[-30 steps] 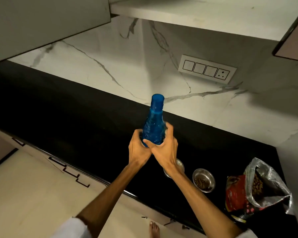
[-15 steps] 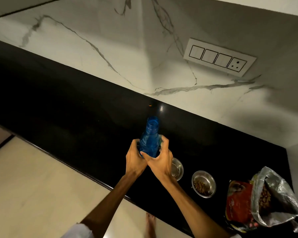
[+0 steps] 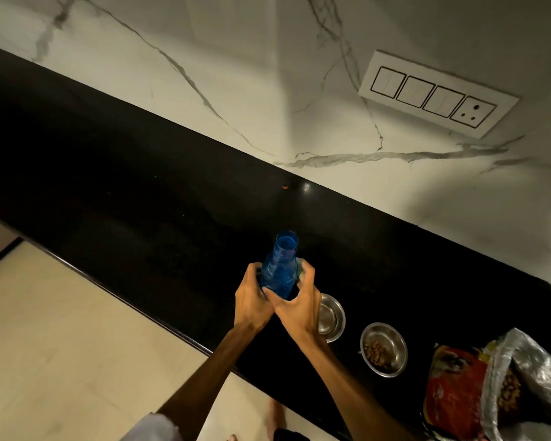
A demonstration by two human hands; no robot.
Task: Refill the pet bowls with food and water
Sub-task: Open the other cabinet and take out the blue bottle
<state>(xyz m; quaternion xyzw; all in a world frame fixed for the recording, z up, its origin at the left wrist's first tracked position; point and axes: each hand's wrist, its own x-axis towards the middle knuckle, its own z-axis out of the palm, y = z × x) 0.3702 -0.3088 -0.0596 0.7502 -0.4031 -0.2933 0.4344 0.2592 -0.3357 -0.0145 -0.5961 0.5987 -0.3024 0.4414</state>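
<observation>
Food half looks done: kibble bowl point(image 3: 384, 349) near desk point(image 3: 140, 192) front edge, toward right corner, holds kibble; open food bag point(image 3: 490, 389) beside it. Second bowl point(image 3: 331, 317) looks empty, so water remains. Blue bottle point(image 3: 280, 272) upright, uncapped, gripped by left hand point(image 3: 252, 300) and right hand point(image 3: 299, 305), just left of empty bowl.

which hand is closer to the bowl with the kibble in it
Right. The right hand grips the blue bottle on the side toward the kibble bowl; the left hand grips its far side.
</observation>
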